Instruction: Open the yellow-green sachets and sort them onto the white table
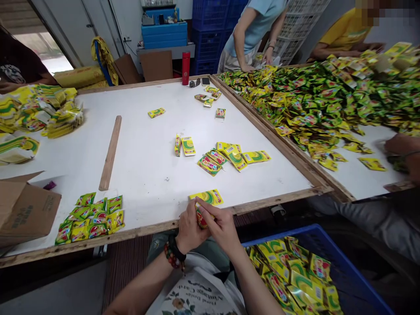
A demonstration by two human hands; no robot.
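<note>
— What's over on the left?

— A brown cardboard box (26,210) sits at the near-left corner of the white table (147,175). Just right of it, a batch of green-and-yellow sachets (90,218) lies close to the table's wooden edge. Farther back there's a loose pile of yellow packets (46,113), and a wooden stick (110,152) lies flat between that pile and the batch.

— And the hands?

— They're in the middle, at the near edge. The left hand (189,227), with a beaded bracelet (172,257) on its wrist, is curled around a small bundle of sachets (201,218). The right hand (223,229) pinches the same bundle from the other side, fingers closed on it. The bundle is held right over the table's front edge. Just beyond the fingertips a flat yellow sachet (207,197) lies on the white surface.

— What's farther right?

— A scattered group of sachets (229,156) lies mid-table, and a red bottle (185,68) stands upright at the far edge. Low down, beside the right forearm, a blue crate (331,245) is filled with more sachets. Beyond the wooden divider, a second table carries a huge heap (328,96). At the far right edge another person's hand (405,153) rests near that heap, too blurred to tell its grip.
</note>
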